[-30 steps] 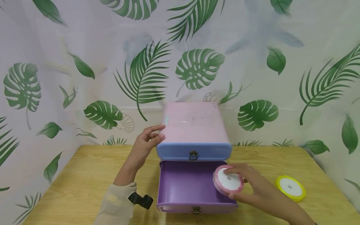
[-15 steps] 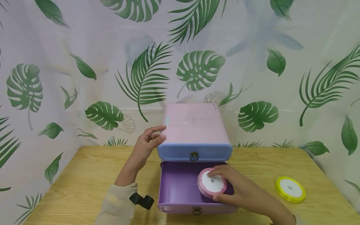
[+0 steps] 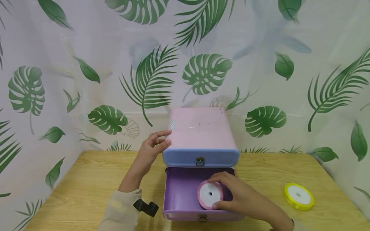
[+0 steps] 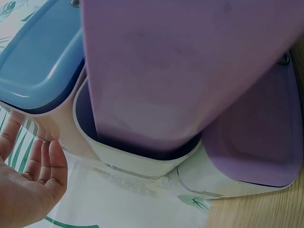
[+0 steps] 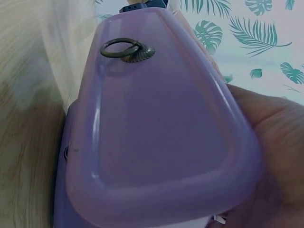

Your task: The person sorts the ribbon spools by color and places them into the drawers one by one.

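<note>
A small drawer cabinet (image 3: 199,128) with a pale pink top stands on the table. Its purple drawer (image 3: 180,192) is pulled out below a blue drawer front (image 3: 185,158). Inside the purple drawer, toward its right side, is a spool of pink ribbon (image 3: 206,195) with a white face. My right hand (image 3: 240,199) reaches over the drawer's right wall, fingers at the spool's far edge and thumb at its near edge. My left hand (image 3: 147,150) touches the cabinet's left side with its fingertips. In the right wrist view, the purple drawer front (image 5: 156,118) hides most of that hand.
A spool of yellow ribbon (image 3: 299,196) lies on the wooden table (image 3: 101,179), right of the cabinet. Another purple drawer (image 4: 261,128) sits below the pulled-out one in the left wrist view. A leaf-patterned cloth (image 3: 162,29) hangs behind.
My right hand has moved left and down with the pink ribbon spool, from the drawer's right edge into the drawer. My left hand has stayed on the cabinet's side.
</note>
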Motion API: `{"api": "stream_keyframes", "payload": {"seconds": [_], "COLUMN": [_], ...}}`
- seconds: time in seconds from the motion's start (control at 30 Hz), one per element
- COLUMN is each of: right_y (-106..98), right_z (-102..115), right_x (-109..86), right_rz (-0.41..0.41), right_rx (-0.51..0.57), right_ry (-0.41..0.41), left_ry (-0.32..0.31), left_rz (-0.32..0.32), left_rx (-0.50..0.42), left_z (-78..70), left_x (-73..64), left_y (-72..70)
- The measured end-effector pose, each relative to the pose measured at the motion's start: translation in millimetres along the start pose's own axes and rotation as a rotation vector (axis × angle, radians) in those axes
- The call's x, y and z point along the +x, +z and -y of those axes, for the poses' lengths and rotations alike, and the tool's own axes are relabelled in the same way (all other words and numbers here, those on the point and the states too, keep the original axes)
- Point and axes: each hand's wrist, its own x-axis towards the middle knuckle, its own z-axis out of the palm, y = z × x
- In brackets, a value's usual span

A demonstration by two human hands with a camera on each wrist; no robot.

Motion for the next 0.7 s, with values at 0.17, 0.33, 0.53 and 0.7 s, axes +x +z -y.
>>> {"api": "stream_keyframes", "payload": {"seconds": [0.17,0.33,0.53,0.7], "right_y": [-3,-4,-8,-11], "right_z": [1,4,9,14], "right_x": [-1.9,-5.6,-11.0,-17.1], "right_rz": [0.023,-0.023,-0.048,-0.057], "right_rx": [0.005,0.011,0.075,0.079], "right_ry": [0.057,0.041,0.056,0.079], "left_ry": [0.003,0.01,0.003,0.003], "left_rz": [0.001,0.005,0.005,0.001], "left_rx": [0.003,0.005,0.007,0.01], "left_z": [-1.5,-2.1,-1.7,-1.9], "left_x": [0.1,-0.4,-0.8,-1.8], "left_y": [0.2,-0.6,-0.3,0.4]}}
